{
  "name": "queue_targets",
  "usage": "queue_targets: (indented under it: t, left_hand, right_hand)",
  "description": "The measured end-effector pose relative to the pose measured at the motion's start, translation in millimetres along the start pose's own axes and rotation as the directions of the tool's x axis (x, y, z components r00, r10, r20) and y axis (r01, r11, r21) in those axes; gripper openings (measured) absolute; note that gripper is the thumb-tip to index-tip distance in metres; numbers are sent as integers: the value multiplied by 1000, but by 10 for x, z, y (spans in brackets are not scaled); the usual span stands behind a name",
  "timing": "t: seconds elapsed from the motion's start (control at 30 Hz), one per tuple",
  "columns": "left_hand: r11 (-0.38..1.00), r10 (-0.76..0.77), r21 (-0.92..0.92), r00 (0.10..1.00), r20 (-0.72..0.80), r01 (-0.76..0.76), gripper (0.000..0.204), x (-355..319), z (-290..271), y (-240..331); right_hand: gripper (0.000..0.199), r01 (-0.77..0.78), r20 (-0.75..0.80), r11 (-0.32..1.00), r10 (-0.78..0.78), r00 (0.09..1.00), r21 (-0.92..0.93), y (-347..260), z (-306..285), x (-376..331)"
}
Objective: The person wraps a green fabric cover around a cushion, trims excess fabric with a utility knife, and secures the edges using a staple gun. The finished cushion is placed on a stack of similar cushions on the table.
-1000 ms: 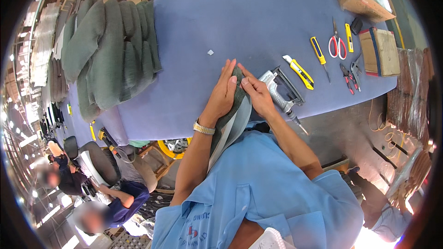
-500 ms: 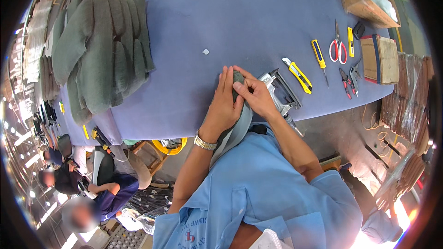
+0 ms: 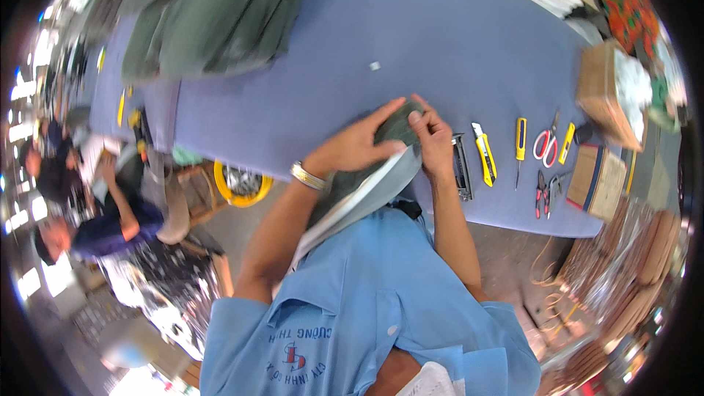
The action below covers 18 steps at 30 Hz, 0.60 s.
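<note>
A long cushion pad covered in dark green-grey cloth lies slantwise between my hands, its near end running down against my shirt. A pale grey underside and a white strip show along its right edge. My left hand, with a metal watch at the wrist, is closed around the pad's left side, thumb on its top. At the far tip my right hand pinches the cloth edge between thumb and fingers. Just right of that wrist lies a staple gun, mostly hidden behind my forearm.
Stacked green-grey cushions fill the far left of the blue table. On the right lie a yellow cutter, a screwdriver, scissors and pliers, near two boxes. A co-worker sits at the left.
My hands have moved apart around the pad's far end, showing more of its cloth and the white strip. The view has swung, so the table and tools sit differently in it.
</note>
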<state>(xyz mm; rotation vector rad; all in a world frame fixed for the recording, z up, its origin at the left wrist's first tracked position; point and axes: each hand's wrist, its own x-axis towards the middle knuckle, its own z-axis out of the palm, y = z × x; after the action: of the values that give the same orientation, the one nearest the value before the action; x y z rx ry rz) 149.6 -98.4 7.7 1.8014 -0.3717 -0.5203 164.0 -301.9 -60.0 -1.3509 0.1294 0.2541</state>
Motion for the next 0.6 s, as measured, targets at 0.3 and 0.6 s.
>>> queue_targets:
  t: [0.3, 0.6]
  left_hand:
    - [733, -680, -543, 418, -602, 409, 68, -2758, 110, -488]
    - [361, -734, -649, 225, -640, -670, 78, -2929, 1488, -1108]
  right_hand:
    - [26, -85, 85, 987, 98, 992, -137, -183, -205, -179]
    - [61, -54, 280, 991, 88, 956, -125, 174, -624, 324]
